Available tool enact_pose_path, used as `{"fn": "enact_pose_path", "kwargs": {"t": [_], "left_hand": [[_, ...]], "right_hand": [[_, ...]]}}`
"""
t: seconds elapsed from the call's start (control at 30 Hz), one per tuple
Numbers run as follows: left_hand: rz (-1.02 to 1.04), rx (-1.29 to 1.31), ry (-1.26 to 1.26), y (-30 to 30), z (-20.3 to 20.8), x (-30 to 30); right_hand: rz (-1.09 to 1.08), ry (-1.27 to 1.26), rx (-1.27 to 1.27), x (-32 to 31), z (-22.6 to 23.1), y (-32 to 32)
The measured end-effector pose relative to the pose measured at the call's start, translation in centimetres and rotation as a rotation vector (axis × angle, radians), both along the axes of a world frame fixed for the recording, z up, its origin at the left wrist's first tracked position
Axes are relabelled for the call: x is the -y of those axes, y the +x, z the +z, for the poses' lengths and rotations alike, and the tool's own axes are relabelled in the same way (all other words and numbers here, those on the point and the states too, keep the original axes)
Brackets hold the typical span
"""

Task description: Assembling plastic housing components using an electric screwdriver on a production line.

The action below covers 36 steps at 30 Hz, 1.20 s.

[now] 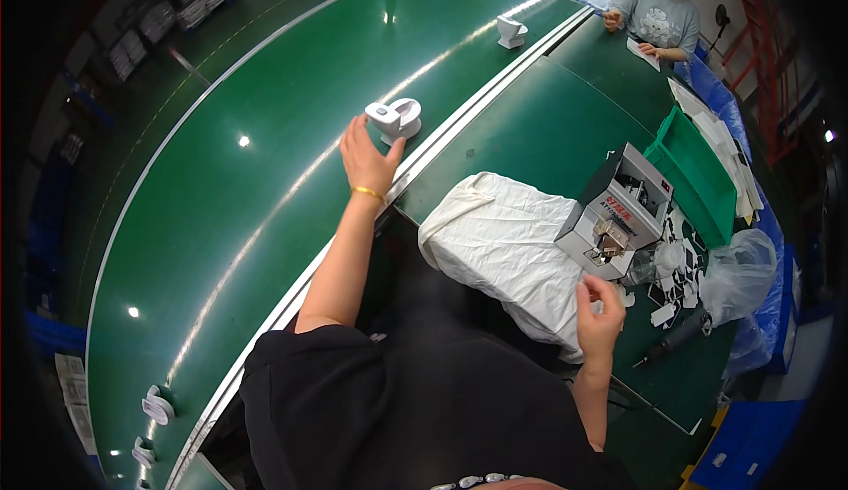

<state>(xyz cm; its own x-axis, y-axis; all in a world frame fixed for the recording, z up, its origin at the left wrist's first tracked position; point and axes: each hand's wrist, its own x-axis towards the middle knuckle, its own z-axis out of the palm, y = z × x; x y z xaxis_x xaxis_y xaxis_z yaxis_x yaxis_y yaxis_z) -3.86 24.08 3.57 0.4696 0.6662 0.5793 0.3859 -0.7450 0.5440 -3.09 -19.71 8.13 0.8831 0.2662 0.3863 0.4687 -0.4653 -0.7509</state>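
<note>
My left hand (371, 159) reaches over the long green surface and grips a small white toilet-shaped item (399, 119). Its thumb is at the base and its fingers at the tank side. My right hand (601, 318) is raised at the edge of a white cloth (508, 238), in front of a grey-and-white box-shaped machine (616, 216). Its thumb and forefinger are pinched together; whatever they may hold is too small to make out. A dark electric screwdriver (670, 346) lies to the right of that hand.
More white toilet-shaped items stand on the green surface, one far (511, 33), others near left (158, 405). Right of the machine are a green bin (698, 177), scattered small parts (680, 278) and a clear plastic bag (742, 274). Another person (658, 18) works at the far right.
</note>
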Motion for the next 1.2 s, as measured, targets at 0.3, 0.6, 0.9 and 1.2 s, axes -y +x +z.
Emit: {"fn": "enact_pose_path", "kwargs": {"t": [0.3,0.6,0.9,1.2], "left_hand": [[-0.680,0.177,-0.011,0.3,2.0,15.2],[-0.888,0.001,0.089,-0.2,-0.5,19.4],[-0.896,0.012,0.064,0.2,-0.3,19.5],[-0.909,-0.022,0.062,0.2,-0.2,19.4]], "right_hand": [[0.274,0.077,-0.072,-6.5,-2.3,-0.4],[0.301,-0.044,-0.087,-7.2,-3.8,-2.1],[0.291,0.025,-0.050,-7.3,-4.1,-1.8],[0.303,0.044,-0.103,-7.0,-4.0,-1.8]]}}
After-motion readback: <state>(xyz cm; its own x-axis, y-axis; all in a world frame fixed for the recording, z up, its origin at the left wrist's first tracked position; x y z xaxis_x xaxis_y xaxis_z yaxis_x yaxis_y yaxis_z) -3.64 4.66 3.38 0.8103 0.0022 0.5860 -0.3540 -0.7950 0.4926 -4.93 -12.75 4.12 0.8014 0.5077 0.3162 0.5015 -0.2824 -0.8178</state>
